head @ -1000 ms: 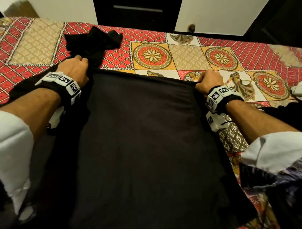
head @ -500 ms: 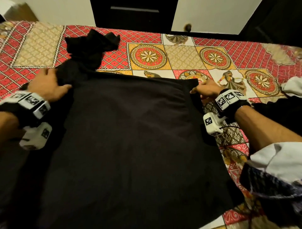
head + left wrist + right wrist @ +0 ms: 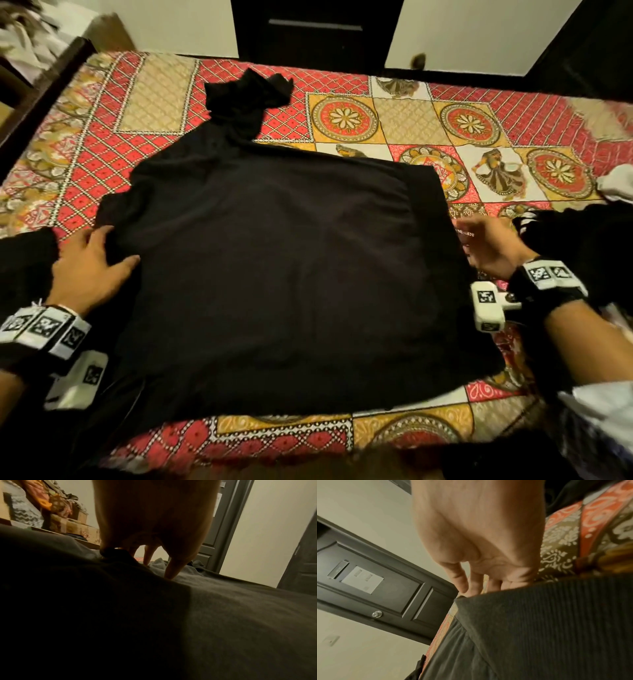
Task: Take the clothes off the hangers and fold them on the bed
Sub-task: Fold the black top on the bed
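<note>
Garment spread flat, ready for its first fold

The black garment [image 3: 291, 267] lies spread on the bed [image 3: 404, 126], with one bunched sleeve [image 3: 246, 99] trailing beyond its far edge. At its left edge the left hand [image 3: 90, 270] rests with fingers spread, holding nothing — probably smoothing the cloth. Just off its right edge the right hand [image 3: 493, 246] hovers, fingers relaxed and empty, likely poised to take the ribbed hem. Under the garment lies a red-and-gold patterned bedspread; beyond it stand pale walls and a dark door [image 3: 315, 31].
</note>
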Action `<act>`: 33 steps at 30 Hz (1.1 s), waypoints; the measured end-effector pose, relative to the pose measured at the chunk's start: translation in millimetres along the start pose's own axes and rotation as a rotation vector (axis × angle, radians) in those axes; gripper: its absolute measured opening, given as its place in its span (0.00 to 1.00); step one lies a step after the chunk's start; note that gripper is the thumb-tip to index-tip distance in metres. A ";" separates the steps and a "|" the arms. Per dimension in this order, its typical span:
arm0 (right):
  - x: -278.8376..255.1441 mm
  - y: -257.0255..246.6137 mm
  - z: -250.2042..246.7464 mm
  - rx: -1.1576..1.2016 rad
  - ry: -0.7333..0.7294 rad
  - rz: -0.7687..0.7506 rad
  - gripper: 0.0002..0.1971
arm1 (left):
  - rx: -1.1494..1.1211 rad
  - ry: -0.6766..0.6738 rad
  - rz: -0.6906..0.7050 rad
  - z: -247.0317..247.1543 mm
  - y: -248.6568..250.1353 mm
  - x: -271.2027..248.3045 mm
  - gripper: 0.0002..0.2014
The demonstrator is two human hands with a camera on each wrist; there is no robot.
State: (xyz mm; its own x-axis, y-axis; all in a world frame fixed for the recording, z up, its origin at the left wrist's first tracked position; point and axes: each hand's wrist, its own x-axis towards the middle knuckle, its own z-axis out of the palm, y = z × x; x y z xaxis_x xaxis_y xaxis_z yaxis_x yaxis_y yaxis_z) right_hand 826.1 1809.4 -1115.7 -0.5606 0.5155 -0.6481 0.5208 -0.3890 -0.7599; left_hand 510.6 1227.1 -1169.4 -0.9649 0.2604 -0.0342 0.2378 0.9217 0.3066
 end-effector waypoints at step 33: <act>7.7 8.6 -1.4 -0.684 0.319 -0.093 0.10 | 0.137 -0.047 0.331 24.1 1.0 4.9 0.44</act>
State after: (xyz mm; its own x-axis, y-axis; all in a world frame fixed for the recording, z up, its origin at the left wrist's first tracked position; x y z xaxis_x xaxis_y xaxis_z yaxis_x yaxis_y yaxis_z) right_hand 827.2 1811.0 -1127.1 -0.4627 0.7590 -0.4580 0.8217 0.1734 -0.5429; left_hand 508.8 1236.3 -1192.2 -0.8279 0.5609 0.0012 0.5521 0.8145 0.1783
